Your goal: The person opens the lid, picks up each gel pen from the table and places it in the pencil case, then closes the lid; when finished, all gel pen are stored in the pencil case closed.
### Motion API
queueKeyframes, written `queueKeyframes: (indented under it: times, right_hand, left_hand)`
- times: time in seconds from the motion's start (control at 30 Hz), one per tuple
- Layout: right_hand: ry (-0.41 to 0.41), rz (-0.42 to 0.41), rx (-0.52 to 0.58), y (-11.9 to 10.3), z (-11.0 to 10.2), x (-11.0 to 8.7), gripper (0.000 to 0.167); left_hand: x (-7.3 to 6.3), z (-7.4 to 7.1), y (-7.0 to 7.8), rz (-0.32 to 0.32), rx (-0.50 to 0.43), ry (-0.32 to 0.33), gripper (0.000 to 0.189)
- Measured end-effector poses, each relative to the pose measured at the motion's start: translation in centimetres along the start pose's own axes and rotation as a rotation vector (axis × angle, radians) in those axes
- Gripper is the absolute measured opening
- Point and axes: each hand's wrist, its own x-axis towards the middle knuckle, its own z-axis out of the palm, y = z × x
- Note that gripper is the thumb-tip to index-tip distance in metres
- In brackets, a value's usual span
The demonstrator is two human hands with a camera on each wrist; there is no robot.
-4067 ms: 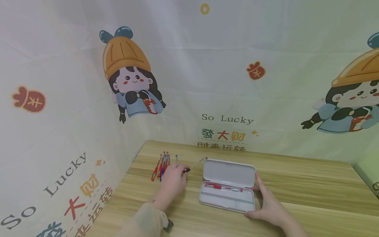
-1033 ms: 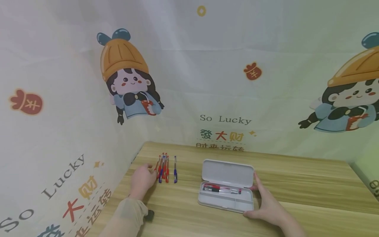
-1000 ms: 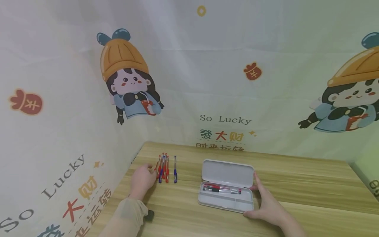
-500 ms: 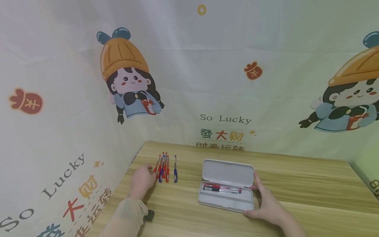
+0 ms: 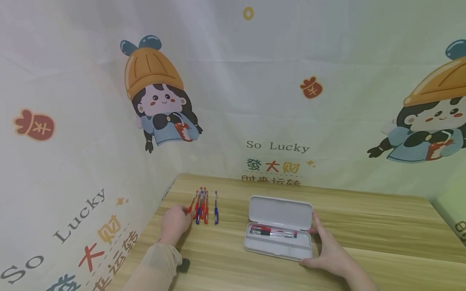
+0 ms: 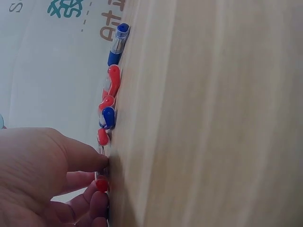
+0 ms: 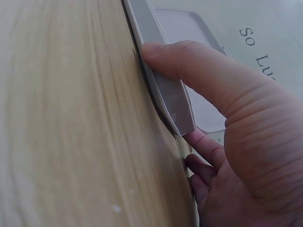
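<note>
On the left of the table, my left hand (image 5: 176, 223) pinches a red pen (image 6: 102, 184) between thumb and fingers, at the outer side of a bunch of red and blue pens (image 5: 202, 208). A single blue pen (image 5: 216, 215) lies just right of that bunch. My right hand (image 5: 332, 254) holds the right end of an open grey pencil case (image 5: 269, 253); its thumb (image 7: 177, 59) presses the front wall while the other fingers reach behind. Inside the case's back compartment a black pen (image 5: 265, 232) lies alongside a red one (image 5: 267, 228).
The wooden table (image 5: 367, 226) meets a printed cloth backdrop (image 5: 225, 101) at its back and left edges. The case's lid (image 5: 280, 211) stands raised behind its tray, and a divider splits the front compartment.
Earlier my left hand carried the black pen towards the case; that pen now lies inside. The left hand has since gone to the leftmost red pen and shifted it slightly left. The right hand stays put.
</note>
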Motion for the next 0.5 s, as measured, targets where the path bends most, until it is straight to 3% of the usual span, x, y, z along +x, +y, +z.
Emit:
queueKeyframes:
  times: [0.37, 0.5]
  right_hand:
    - [0.007, -0.007, -0.006, -0.1, 0.1, 0.0, 0.160]
    - [0.015, -0.014, -0.006, 0.0, 0.1, 0.0, 0.161]
  left_hand:
    - [-0.9, -0.4, 0.7, -0.001, -0.044, 0.036, 0.038]
    - [-1.1, -0.4, 1.4, 0.031, -0.033, 0.066, 0.037]
